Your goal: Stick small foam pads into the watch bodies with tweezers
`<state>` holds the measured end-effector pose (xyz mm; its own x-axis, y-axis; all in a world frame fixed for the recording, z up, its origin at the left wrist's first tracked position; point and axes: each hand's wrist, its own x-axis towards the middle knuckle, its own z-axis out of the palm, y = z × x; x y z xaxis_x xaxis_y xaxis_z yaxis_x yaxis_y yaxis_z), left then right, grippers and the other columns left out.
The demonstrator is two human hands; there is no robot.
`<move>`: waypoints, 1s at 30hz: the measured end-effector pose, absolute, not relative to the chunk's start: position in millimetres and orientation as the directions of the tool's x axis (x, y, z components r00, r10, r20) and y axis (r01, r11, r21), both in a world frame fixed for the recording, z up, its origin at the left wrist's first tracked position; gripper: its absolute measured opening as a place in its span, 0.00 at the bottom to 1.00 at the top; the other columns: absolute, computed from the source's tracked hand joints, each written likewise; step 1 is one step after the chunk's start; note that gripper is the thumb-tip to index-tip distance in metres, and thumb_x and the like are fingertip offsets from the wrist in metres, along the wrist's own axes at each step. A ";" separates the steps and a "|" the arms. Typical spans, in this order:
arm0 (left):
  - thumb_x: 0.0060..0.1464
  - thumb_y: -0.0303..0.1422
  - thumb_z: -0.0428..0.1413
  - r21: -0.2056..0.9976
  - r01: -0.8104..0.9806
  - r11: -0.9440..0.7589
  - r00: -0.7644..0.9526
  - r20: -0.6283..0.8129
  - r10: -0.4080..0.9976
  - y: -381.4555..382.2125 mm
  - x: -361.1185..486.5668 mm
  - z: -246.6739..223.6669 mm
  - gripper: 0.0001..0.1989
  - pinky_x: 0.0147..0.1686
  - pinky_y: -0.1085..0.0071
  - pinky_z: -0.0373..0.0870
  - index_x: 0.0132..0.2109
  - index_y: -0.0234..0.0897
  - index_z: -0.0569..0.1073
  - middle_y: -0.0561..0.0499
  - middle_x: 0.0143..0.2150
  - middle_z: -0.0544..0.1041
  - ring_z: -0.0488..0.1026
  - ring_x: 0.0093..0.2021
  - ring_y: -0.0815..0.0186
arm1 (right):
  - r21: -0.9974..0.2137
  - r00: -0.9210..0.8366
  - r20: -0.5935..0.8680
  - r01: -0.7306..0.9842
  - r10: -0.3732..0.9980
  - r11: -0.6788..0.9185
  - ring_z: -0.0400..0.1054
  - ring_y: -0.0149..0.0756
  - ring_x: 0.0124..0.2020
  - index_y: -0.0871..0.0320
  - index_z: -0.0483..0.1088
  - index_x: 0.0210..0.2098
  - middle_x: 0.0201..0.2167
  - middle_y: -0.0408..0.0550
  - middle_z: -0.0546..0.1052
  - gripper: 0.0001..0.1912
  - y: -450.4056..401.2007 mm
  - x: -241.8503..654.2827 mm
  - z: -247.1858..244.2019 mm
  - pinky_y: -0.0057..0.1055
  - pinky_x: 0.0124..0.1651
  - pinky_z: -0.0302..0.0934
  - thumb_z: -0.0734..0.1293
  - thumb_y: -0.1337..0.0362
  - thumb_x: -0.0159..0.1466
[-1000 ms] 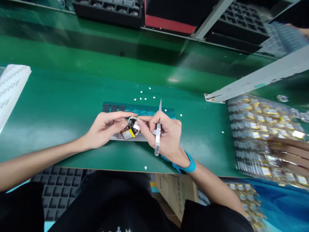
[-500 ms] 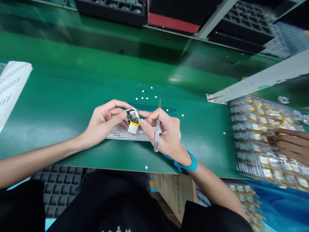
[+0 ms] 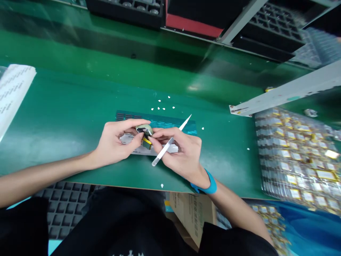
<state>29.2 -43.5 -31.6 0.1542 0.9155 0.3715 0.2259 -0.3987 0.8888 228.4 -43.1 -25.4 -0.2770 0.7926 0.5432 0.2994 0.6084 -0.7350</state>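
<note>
My left hand [image 3: 117, 138] is closed, pinching a small electronic device [image 3: 145, 130] with a pale green rounded shell and an open, dark inside. A yellow-edged battery [image 3: 147, 141] hangs below it, partly hidden by fingers. The thumb and forefinger of my right hand [image 3: 181, 149] touch the device's right side. That hand also holds slim silver tweezers [image 3: 163, 152], lying slantwise across the fingers with the pointed end up and to the right. Under both hands lie a white printed sheet [image 3: 144, 151] and a teal strip [image 3: 160, 122] with dark pieces at its left end.
Several tiny white stickers [image 3: 163, 108] lie scattered on the green table [image 3: 80, 103]. At right stand stacked clear trays [image 3: 295, 156] of yellow-edged batteries, beside a white post [image 3: 287, 87]. A roll of white printed paper [image 3: 16, 89] sits at far left. Below the edge is a cardboard box [image 3: 194, 213].
The device has tilted, so its green shell shows and the battery is turned more edge-on. The tweezers have swung to a slant. Another person's hand has left the trays at right.
</note>
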 end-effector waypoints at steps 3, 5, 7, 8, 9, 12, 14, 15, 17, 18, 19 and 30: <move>0.60 0.26 0.60 0.823 0.319 -0.469 0.178 0.434 0.883 -43.8 27.3 -32.8 0.15 0.38 0.77 0.82 0.52 0.37 0.84 0.49 0.44 0.87 0.85 0.36 0.67 | -0.747 -0.262 0.517 0.326 0.815 0.579 0.83 0.33 0.34 0.54 0.75 0.40 0.37 0.42 0.86 0.06 -43.8 228.7 -25.2 0.27 0.39 0.79 0.74 0.69 0.65; 0.61 0.26 0.58 0.813 0.331 -0.479 0.189 0.440 0.878 -43.4 26.5 -32.6 0.15 0.39 0.78 0.82 0.52 0.37 0.84 0.49 0.46 0.87 0.86 0.37 0.67 | -0.769 -0.256 0.491 0.323 0.833 0.552 0.83 0.33 0.33 0.54 0.75 0.39 0.36 0.42 0.86 0.05 -43.1 229.0 -24.9 0.27 0.39 0.79 0.74 0.69 0.65; 0.62 0.25 0.57 0.830 0.302 -0.469 0.200 0.426 0.882 -42.8 26.0 -31.7 0.15 0.38 0.77 0.82 0.53 0.36 0.84 0.49 0.45 0.87 0.86 0.36 0.67 | -0.796 -0.243 0.465 0.305 0.851 0.522 0.83 0.33 0.33 0.54 0.76 0.38 0.35 0.41 0.86 0.05 -42.0 228.8 -24.8 0.26 0.38 0.78 0.73 0.69 0.65; 0.62 0.25 0.57 0.844 0.276 -0.459 0.202 0.416 0.886 -42.6 25.8 -31.1 0.16 0.37 0.77 0.83 0.53 0.36 0.84 0.50 0.44 0.87 0.85 0.35 0.67 | -0.808 -0.235 0.455 0.297 0.859 0.509 0.83 0.33 0.32 0.54 0.76 0.38 0.35 0.40 0.86 0.04 -41.5 228.6 -24.9 0.26 0.37 0.78 0.73 0.69 0.65; 0.62 0.25 0.57 0.863 0.244 -0.442 0.204 0.400 0.894 -42.5 25.6 -30.3 0.15 0.36 0.77 0.83 0.53 0.36 0.84 0.50 0.43 0.87 0.85 0.33 0.67 | -0.817 -0.229 0.448 0.289 0.864 0.499 0.83 0.34 0.32 0.53 0.76 0.38 0.34 0.40 0.86 0.04 -41.1 228.4 -25.0 0.26 0.36 0.79 0.73 0.68 0.65; 0.63 0.28 0.58 0.934 0.144 -0.327 0.221 0.292 0.931 -43.1 26.2 -27.5 0.14 0.36 0.73 0.84 0.53 0.37 0.84 0.50 0.42 0.87 0.85 0.33 0.65 | -0.832 -0.219 0.432 0.278 0.875 0.481 0.83 0.35 0.32 0.53 0.76 0.39 0.32 0.39 0.85 0.05 -40.7 228.1 -25.2 0.27 0.34 0.79 0.74 0.68 0.64; 0.63 0.31 0.61 0.968 0.099 -0.231 0.223 0.204 0.953 -44.0 27.8 -26.5 0.14 0.38 0.70 0.85 0.53 0.37 0.84 0.48 0.43 0.87 0.85 0.34 0.63 | -0.834 -0.223 0.428 0.277 0.876 0.478 0.83 0.35 0.32 0.53 0.76 0.40 0.33 0.39 0.85 0.05 -40.9 228.1 -25.1 0.27 0.34 0.79 0.74 0.68 0.64; 0.62 0.33 0.62 0.978 0.087 -0.191 0.215 0.169 0.962 -44.5 28.9 -26.5 0.14 0.38 0.68 0.86 0.52 0.36 0.84 0.47 0.44 0.87 0.86 0.34 0.62 | -0.832 -0.226 0.428 0.280 0.875 0.479 0.83 0.35 0.32 0.53 0.76 0.40 0.33 0.39 0.85 0.05 -41.0 228.1 -25.0 0.28 0.34 0.79 0.74 0.68 0.64; 0.61 0.37 0.64 0.987 0.073 -0.141 0.184 0.125 0.975 -44.7 30.9 -27.0 0.14 0.39 0.67 0.87 0.51 0.36 0.84 0.46 0.46 0.87 0.86 0.35 0.61 | -0.827 -0.230 0.430 0.287 0.873 0.483 0.83 0.35 0.31 0.53 0.77 0.40 0.34 0.40 0.86 0.05 -40.8 228.1 -25.1 0.28 0.34 0.79 0.73 0.67 0.64; 0.61 0.37 0.65 0.989 0.071 -0.126 0.176 0.112 0.978 -44.4 31.4 -27.1 0.14 0.38 0.66 0.87 0.50 0.36 0.84 0.45 0.46 0.87 0.86 0.35 0.61 | -0.828 -0.230 0.427 0.288 0.875 0.480 0.83 0.34 0.31 0.53 0.77 0.40 0.35 0.40 0.86 0.05 -40.3 228.2 -25.3 0.28 0.34 0.79 0.73 0.67 0.65; 0.61 0.38 0.65 0.991 0.069 -0.119 0.176 0.105 0.979 -43.5 31.4 -26.6 0.13 0.38 0.67 0.86 0.50 0.36 0.84 0.46 0.45 0.87 0.85 0.34 0.61 | -0.831 -0.223 0.427 0.285 0.876 0.477 0.83 0.34 0.32 0.53 0.77 0.41 0.36 0.41 0.86 0.05 -39.5 228.5 -25.7 0.28 0.35 0.79 0.74 0.66 0.65; 0.66 0.38 0.60 0.972 0.169 -0.161 0.482 0.061 0.874 -34.0 7.8 -6.8 0.10 0.30 0.73 0.73 0.44 0.40 0.84 0.50 0.35 0.85 0.80 0.30 0.64 | -0.923 -0.243 0.280 0.198 0.929 0.330 0.76 0.33 0.25 0.49 0.72 0.63 0.29 0.41 0.82 0.32 -11.9 260.0 -22.3 0.33 0.34 0.77 0.53 0.37 0.75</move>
